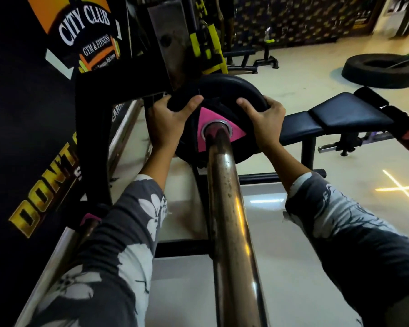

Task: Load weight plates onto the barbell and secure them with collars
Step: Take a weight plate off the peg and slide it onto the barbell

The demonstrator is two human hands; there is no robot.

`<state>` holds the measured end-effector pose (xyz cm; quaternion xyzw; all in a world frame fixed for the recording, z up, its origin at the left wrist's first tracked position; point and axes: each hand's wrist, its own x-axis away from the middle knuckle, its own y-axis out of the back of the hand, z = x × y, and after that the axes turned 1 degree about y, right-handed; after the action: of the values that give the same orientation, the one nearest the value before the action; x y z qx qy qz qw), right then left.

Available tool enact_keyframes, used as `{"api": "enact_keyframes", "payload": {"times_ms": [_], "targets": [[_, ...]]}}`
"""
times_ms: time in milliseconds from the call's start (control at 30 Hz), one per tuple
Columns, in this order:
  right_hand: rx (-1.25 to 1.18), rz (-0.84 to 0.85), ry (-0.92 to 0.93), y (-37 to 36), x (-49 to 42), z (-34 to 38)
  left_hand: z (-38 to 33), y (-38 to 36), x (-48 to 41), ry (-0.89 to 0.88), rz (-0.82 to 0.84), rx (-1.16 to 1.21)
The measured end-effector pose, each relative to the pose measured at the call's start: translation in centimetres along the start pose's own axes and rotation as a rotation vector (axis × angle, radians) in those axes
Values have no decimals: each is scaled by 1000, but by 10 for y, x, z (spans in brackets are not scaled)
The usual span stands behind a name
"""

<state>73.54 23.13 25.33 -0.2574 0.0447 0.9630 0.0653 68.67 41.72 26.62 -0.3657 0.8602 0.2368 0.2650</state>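
A black weight plate (224, 90) with a pink triangle around its hub sits on the steel barbell sleeve (229, 208), which runs from the bottom of the view up to the plate's centre hole. My left hand (168, 123) grips the plate's left rim, thumb over the front face. On the right rim my right hand (265, 121) holds it the same way. No collar is visible on the sleeve.
A black rack upright (92, 128) stands just left of the plate, with a dark printed wall behind it. A black padded bench (335, 114) lies to the right. A large tyre (383, 69) rests on the pale floor at the far right.
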Motion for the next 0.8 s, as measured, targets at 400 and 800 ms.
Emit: {"api": "enact_keyframes", "payload": {"times_ms": [400,800], "targets": [[99,-68,42,-13,-14,-11,2,-5,-6,-76,6,-78],[563,103,369,12,62,8,-6,21,53,-411,183,-447]]}}
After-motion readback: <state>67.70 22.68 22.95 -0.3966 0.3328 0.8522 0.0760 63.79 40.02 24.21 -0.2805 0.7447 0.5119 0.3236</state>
